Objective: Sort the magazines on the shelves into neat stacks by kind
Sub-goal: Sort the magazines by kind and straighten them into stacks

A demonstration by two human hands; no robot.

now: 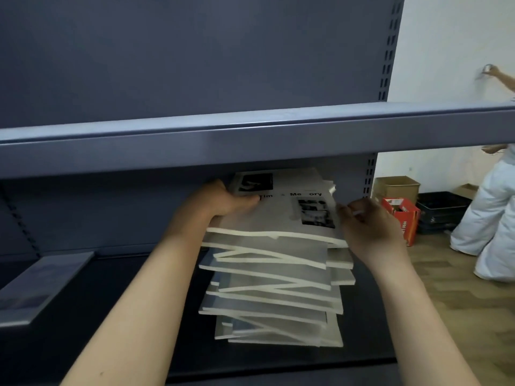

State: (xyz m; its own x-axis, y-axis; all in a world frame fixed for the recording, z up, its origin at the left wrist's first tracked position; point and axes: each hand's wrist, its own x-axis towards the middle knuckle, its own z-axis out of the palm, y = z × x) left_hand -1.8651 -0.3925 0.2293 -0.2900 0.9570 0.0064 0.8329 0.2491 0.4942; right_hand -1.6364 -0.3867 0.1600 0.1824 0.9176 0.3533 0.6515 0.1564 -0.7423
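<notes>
Grey shelf [83,302] carries an untidy magazine stack [273,291] near its right edge; left hand [220,201] grips the top magazine [281,215], right hand [370,227] pinches its right edge.

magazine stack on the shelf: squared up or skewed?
Skewed. The magazine stack shows edges fanned at alternating angles, corners jutting out on both sides.

White wall [446,45], wood-look floor [451,302], grey shelving [195,65], cardboard boxes [397,188].

Dim, soft indoor light; slight motion blur, wide-angle edge bowing.
</notes>
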